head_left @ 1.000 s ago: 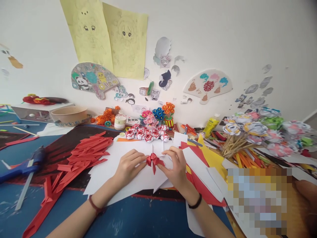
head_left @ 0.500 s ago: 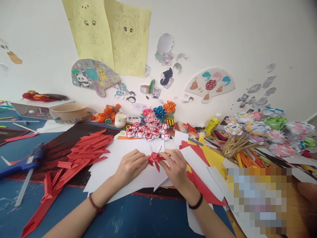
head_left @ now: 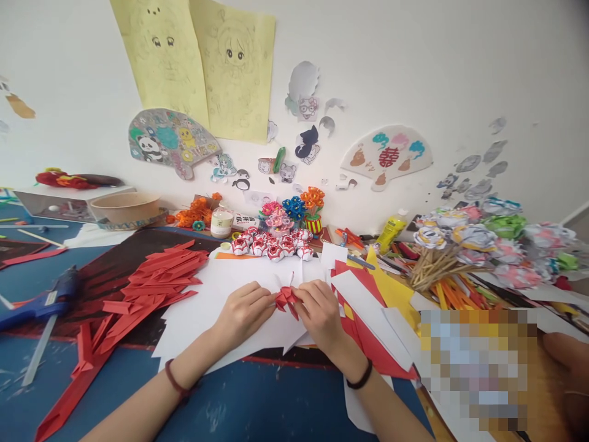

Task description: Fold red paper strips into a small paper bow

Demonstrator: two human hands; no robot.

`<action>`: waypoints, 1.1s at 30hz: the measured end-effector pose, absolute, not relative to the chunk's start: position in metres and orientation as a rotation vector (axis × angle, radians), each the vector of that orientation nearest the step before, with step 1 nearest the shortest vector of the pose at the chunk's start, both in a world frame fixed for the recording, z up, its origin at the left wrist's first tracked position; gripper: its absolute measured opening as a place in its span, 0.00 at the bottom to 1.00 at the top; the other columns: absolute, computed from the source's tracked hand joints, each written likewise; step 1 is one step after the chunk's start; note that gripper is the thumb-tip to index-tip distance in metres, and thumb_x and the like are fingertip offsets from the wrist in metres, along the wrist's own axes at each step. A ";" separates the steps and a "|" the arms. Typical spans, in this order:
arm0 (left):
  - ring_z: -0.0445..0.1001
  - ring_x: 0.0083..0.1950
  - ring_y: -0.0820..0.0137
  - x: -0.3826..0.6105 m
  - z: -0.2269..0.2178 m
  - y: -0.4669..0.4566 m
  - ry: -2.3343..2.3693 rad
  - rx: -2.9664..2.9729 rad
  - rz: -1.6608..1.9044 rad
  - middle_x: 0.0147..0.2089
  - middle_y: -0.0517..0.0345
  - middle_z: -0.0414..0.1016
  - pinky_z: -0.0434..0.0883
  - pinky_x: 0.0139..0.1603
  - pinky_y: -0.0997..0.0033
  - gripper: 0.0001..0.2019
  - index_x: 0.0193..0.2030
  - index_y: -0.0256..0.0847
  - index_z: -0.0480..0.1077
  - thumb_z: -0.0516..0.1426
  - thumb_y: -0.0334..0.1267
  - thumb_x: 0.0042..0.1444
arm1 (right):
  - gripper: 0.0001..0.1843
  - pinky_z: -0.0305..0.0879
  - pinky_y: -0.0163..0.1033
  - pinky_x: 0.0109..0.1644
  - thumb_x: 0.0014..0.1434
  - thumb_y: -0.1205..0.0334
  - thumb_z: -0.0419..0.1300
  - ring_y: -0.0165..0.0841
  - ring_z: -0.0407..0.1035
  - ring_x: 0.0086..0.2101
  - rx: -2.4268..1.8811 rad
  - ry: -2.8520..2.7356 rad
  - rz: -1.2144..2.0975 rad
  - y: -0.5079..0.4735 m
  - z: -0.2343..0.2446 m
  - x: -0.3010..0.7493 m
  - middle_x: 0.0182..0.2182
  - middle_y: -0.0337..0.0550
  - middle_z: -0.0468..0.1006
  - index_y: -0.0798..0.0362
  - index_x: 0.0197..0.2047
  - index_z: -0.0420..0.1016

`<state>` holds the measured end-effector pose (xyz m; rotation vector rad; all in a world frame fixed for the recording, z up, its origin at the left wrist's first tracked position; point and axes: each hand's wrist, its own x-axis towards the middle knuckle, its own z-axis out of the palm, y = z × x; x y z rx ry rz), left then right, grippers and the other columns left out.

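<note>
A small folded red paper flower is held up between my two hands, over white paper sheets. My left hand pinches its left side between thumb and fingers. On the opposite side, my right hand grips it the same way. The fingertips hide parts of the folds. Behind the hands sits a cluster of red-and-white paper flowers. To the left lies a pile of folded red paper strips.
A blue glue gun lies at the left. Red and yellow paper and a bunch of paper flowers on sticks fill the right. A glue jar and a yellow bottle stand near the wall. Another person's hand shows at the right edge.
The red paper flower has turned between my fingers, so its pointed lower petals look shorter now. Both hands keep their pinch. The whole view has shifted slightly.
</note>
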<state>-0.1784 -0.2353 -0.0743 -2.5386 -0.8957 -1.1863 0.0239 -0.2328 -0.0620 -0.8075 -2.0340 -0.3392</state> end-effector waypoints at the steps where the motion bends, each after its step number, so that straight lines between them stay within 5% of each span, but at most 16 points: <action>1: 0.67 0.33 0.69 -0.178 -0.075 -0.235 -0.902 -2.543 -1.191 0.34 0.53 0.75 0.68 0.34 0.69 0.06 0.42 0.39 0.70 0.54 0.31 0.60 | 0.10 0.63 0.41 0.36 0.64 0.70 0.51 0.36 0.65 0.32 -0.805 -2.040 -0.332 -0.232 -0.063 0.024 0.28 0.45 0.73 0.53 0.34 0.72; 5: 0.67 0.34 0.69 -0.178 -0.075 -0.236 -0.935 -2.571 -1.211 0.34 0.52 0.76 0.67 0.35 0.68 0.05 0.41 0.39 0.71 0.54 0.32 0.60 | 0.09 0.64 0.41 0.37 0.62 0.71 0.53 0.36 0.64 0.32 -0.823 -2.060 -0.251 -0.230 -0.065 0.027 0.29 0.44 0.73 0.53 0.32 0.71; 9: 0.68 0.34 0.69 -0.180 -0.072 -0.235 -1.030 -2.595 -1.240 0.33 0.53 0.76 0.68 0.35 0.68 0.07 0.40 0.39 0.72 0.53 0.35 0.61 | 0.04 0.66 0.47 0.46 0.60 0.63 0.58 0.40 0.66 0.43 -0.890 -2.072 -0.196 -0.231 -0.056 0.031 0.42 0.49 0.74 0.51 0.37 0.74; 14: 0.69 0.35 0.68 -0.183 -0.073 -0.230 -1.125 -2.602 -1.339 0.33 0.54 0.76 0.68 0.36 0.68 0.08 0.39 0.40 0.73 0.53 0.36 0.61 | 0.14 0.60 0.55 0.58 0.54 0.54 0.65 0.46 0.59 0.58 -0.804 -2.232 -0.137 -0.228 -0.048 0.036 0.56 0.52 0.68 0.52 0.41 0.74; 24: 0.68 0.34 0.69 -0.184 -0.073 -0.229 -1.215 -2.606 -1.368 0.31 0.56 0.75 0.66 0.36 0.69 0.06 0.38 0.41 0.74 0.55 0.34 0.60 | 0.09 0.62 0.57 0.59 0.61 0.66 0.57 0.44 0.59 0.58 -0.790 -2.299 -0.113 -0.225 -0.055 0.034 0.52 0.51 0.72 0.54 0.46 0.71; 33: 0.66 0.31 0.71 -0.182 -0.072 -0.231 -1.306 -2.562 -1.433 0.29 0.58 0.74 0.64 0.34 0.71 0.05 0.37 0.40 0.74 0.56 0.35 0.59 | 0.07 0.64 0.51 0.54 0.62 0.71 0.52 0.42 0.64 0.52 -0.794 -2.200 -0.185 -0.227 -0.055 0.030 0.47 0.49 0.74 0.54 0.39 0.71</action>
